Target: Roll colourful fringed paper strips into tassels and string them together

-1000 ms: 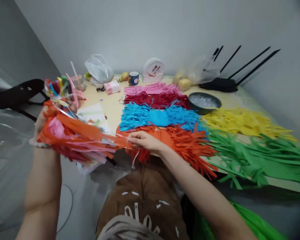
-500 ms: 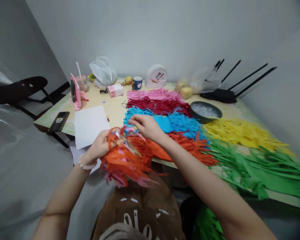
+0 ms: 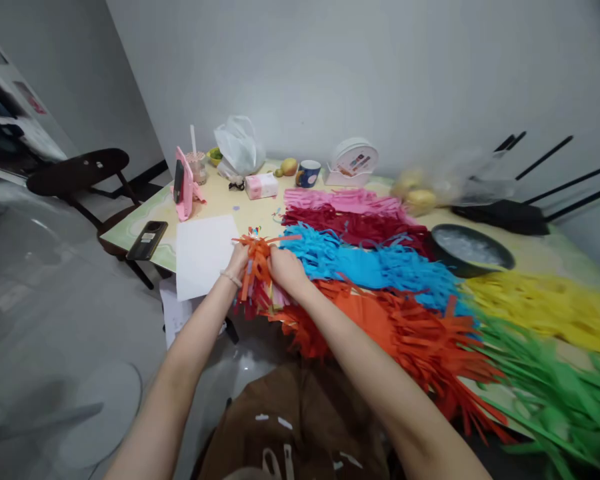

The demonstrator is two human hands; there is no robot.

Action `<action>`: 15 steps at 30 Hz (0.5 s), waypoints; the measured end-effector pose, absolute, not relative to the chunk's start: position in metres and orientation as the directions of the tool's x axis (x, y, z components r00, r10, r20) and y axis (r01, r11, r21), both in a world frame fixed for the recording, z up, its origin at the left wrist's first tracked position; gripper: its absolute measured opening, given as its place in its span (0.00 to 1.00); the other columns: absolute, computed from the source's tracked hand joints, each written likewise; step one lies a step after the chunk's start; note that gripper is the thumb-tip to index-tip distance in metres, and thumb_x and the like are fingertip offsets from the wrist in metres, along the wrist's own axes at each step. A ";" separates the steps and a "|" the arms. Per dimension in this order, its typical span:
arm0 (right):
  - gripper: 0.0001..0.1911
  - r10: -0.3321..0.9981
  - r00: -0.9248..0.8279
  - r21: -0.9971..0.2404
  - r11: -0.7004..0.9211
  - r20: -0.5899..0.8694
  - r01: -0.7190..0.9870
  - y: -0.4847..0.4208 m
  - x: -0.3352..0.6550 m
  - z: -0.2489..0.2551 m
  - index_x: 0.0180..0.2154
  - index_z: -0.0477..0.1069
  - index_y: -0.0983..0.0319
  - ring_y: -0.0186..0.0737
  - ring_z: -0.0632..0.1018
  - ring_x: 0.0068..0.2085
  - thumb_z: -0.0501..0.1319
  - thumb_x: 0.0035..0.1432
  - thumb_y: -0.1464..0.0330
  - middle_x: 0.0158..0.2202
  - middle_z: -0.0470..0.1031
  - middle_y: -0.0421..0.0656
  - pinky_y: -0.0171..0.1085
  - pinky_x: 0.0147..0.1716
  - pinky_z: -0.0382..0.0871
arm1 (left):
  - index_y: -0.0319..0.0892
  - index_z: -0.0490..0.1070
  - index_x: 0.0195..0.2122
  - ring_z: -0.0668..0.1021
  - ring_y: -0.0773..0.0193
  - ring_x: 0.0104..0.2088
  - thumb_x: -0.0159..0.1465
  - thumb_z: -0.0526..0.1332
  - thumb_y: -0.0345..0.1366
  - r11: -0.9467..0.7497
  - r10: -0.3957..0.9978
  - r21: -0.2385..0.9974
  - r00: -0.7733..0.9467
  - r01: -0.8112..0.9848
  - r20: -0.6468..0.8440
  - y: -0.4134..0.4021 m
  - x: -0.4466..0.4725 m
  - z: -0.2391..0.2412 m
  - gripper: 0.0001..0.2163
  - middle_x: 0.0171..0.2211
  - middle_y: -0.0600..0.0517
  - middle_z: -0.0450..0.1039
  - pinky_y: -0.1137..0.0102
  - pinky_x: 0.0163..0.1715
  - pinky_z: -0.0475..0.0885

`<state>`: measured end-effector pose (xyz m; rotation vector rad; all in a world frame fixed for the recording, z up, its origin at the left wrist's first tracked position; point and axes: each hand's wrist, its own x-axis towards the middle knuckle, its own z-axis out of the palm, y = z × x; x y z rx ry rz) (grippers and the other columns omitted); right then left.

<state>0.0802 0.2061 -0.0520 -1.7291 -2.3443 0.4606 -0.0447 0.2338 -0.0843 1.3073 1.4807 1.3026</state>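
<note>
Between my two hands, over the table's near edge, hangs an orange paper-fringe tassel (image 3: 258,257) with pink, red and whitish strips below. My left hand (image 3: 238,260) grips its left side, fingers closed round the bundle. On its right side, my right hand (image 3: 286,268) is closed on it as well, the fingertips partly hidden by strips. Rows of fringe lie to the right: orange (image 3: 375,320), blue (image 3: 365,267), dark red (image 3: 350,225) and pink (image 3: 347,200). Left of my hands rests a white sheet of paper (image 3: 205,250).
Yellow fringe (image 3: 545,307) and green fringe (image 3: 545,387) cover the right end. A dark bowl (image 3: 473,247) stands behind them. Toward the back are a mug (image 3: 308,174), a tissue pack (image 3: 261,186) and a plastic bag (image 3: 241,147). A phone (image 3: 148,241) lies at the left edge.
Both hands have moved forward with the tassel, away from my lap. My right hand has come down from above the strips to the tassel's side. The view has swung left.
</note>
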 end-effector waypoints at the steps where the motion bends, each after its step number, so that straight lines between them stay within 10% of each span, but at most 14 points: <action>1: 0.17 0.959 -0.279 -0.341 0.247 -0.047 0.907 0.211 0.079 -0.056 0.53 0.68 0.71 0.52 0.81 0.48 0.48 0.68 0.73 0.45 0.79 0.62 0.41 0.47 0.70 | 0.38 0.70 0.54 0.78 0.57 0.47 0.69 0.60 0.41 -0.032 0.981 0.973 -0.181 0.227 0.075 0.235 -0.044 -0.086 0.16 0.51 0.45 0.73 0.57 0.45 0.77; 6: 0.16 0.964 -0.258 -0.309 0.227 -0.065 0.924 0.229 0.076 -0.062 0.49 0.72 0.72 0.52 0.81 0.47 0.50 0.68 0.71 0.44 0.79 0.61 0.40 0.45 0.71 | 0.39 0.78 0.39 0.78 0.52 0.49 0.59 0.68 0.35 -0.077 0.961 0.947 -0.229 0.312 0.154 0.189 -0.083 -0.079 0.08 0.45 0.43 0.78 0.60 0.51 0.73; 10: 0.20 0.956 -0.292 -0.304 0.285 0.022 0.909 0.233 0.101 -0.038 0.55 0.70 0.72 0.55 0.75 0.55 0.54 0.69 0.65 0.53 0.76 0.61 0.45 0.55 0.67 | 0.41 0.75 0.47 0.79 0.55 0.48 0.67 0.58 0.42 0.026 0.804 0.901 -0.544 0.434 0.239 0.118 -0.173 -0.099 0.14 0.48 0.45 0.77 0.63 0.51 0.73; 15: 0.23 0.760 -0.186 -0.368 0.494 0.622 0.788 0.174 0.137 0.002 0.56 0.69 0.67 0.58 0.71 0.59 0.59 0.66 0.61 0.56 0.73 0.58 0.54 0.60 0.61 | 0.37 0.69 0.54 0.74 0.51 0.55 0.69 0.58 0.38 0.574 0.470 0.748 -0.882 0.335 0.034 0.076 -0.246 -0.186 0.15 0.54 0.40 0.71 0.53 0.54 0.71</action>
